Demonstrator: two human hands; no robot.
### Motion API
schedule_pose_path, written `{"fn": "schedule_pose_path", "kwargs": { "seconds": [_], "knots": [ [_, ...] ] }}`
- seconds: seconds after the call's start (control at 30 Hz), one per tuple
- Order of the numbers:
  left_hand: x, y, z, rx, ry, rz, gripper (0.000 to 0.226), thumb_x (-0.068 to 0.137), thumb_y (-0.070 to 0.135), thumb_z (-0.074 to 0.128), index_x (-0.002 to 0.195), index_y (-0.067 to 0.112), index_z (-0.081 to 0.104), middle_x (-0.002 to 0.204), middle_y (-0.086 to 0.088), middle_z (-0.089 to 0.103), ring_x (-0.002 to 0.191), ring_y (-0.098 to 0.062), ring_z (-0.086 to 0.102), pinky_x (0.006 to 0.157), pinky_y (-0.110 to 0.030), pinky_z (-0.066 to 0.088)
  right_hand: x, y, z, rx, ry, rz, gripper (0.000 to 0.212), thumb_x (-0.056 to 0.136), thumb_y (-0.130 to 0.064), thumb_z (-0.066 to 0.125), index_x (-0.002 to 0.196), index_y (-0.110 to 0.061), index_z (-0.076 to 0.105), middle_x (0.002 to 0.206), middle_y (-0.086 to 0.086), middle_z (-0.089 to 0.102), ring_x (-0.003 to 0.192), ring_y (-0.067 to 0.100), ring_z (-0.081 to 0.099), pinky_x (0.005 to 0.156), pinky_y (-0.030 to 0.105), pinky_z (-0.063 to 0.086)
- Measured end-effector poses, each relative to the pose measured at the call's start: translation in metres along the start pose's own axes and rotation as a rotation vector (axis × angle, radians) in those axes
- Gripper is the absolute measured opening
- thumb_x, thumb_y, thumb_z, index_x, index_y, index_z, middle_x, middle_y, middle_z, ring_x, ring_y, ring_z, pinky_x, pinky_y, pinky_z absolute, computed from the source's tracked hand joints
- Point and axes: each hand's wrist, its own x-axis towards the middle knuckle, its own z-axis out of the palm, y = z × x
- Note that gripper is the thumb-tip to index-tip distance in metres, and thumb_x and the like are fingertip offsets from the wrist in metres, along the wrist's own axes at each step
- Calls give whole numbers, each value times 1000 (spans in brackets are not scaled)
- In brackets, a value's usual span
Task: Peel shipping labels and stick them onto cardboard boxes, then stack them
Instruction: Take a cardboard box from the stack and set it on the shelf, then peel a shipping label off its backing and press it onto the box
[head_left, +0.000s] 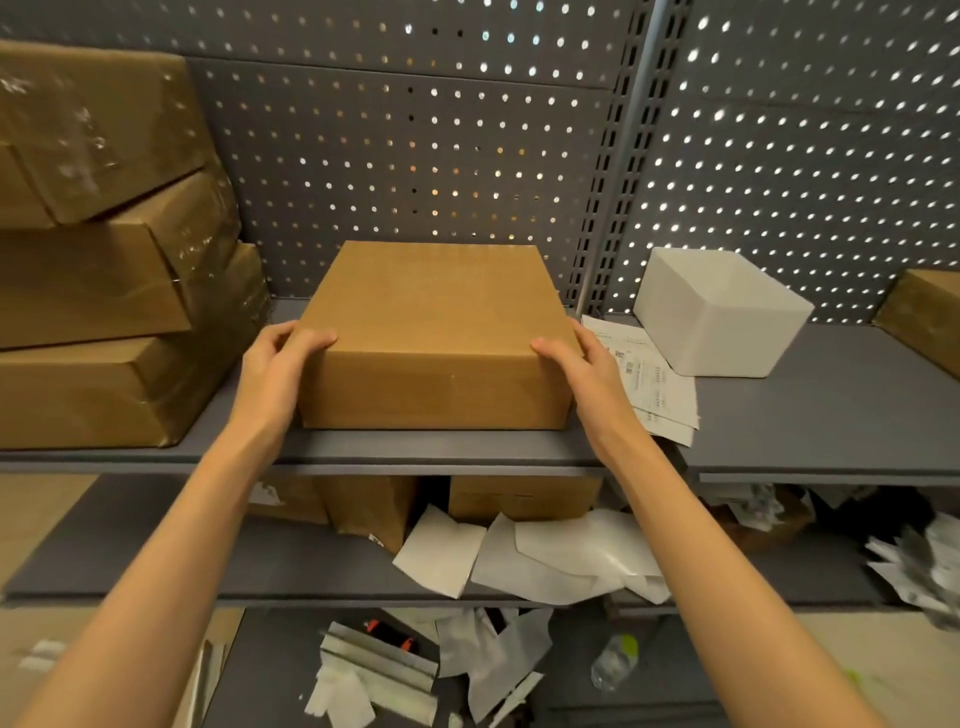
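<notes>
Hands on each side of my plain brown cardboard box (439, 332) on the grey metal shelf (810, 410): left hand (278, 364) and right hand (582, 371) both grip its corners, printed label sheets (649, 379) just right of it

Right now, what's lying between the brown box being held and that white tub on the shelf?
In the head view, printed label sheets lie on the shelf between the cardboard box and the white tub, just past the right hand.
</notes>
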Motion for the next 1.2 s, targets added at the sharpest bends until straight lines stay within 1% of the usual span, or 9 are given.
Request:
{"fn": "schedule_pose_path", "kwargs": {
  "seconds": [0.07,0.4,0.5,0.6,0.67,0.8,0.9,1.03,1.2],
  "knots": [
    [2,-2,0,-3,-16,-2,46,87,35,58,127,15,52,119,0,47,104,-16,42,84,-34,34,2,1,0,-7,15,4,59,88,-31,60,142,-20,37,127,-7,50,95,-6,48,67,12,38],
    [8,0,2,34,-42,10,48,88,34,56,132,15,48,120,2,46,105,-14,41,83,-31,31,7,1,3,-28,33,2,57,89,-31,59,142,-23,38,121,-12,50,94,-8,47,68,12,37],
    [7,2,0,115,-27,69,52,88,35,58,135,17,44,131,-1,46,113,-16,42,88,-30,32,5,0,1,-45,20,-1,63,88,-36,59,144,-23,34,138,-8,45,111,1,48,76,12,38],
    [7,7,-3,243,-10,199,58,84,39,63,136,21,43,139,-3,45,127,-22,41,102,-38,36,3,-3,-4,-90,79,-30,67,89,-39,58,146,-21,29,149,-6,33,132,7,34,101,21,34],
    [4,15,-1,380,9,306,54,83,41,61,132,22,47,137,-4,48,126,-26,42,103,-44,36,2,-4,-11,-137,134,-71,64,89,-38,58,145,-20,32,149,-4,34,136,11,33,110,29,30],
    [-8,31,15,686,93,567,40,89,33,57,125,17,54,128,-11,53,117,-32,45,96,-45,36,-3,-3,-31,-245,258,-147,50,92,-31,56,138,-16,43,141,0,46,130,13,42,108,29,34],
    [-16,41,35,818,75,759,32,90,31,55,115,12,62,116,-14,62,106,-36,52,89,-44,38,-8,0,-52,-378,319,-180,43,94,-27,54,134,-15,48,136,2,52,125,15,47,105,29,38],
    [-32,56,71,846,12,910,26,88,25,58,105,8,67,100,-14,67,95,-36,56,79,-41,39,-10,4,-81,-525,349,-184,42,94,-24,54,134,-15,49,135,2,52,123,14,47,95,21,35],
    [-61,62,129,869,-113,1066,22,84,23,52,89,7,67,84,-11,66,78,-30,56,70,-36,40,-5,11,-113,-661,282,-145,45,93,-26,55,135,-12,48,137,3,50,125,16,46,94,21,32]
  ]
}}
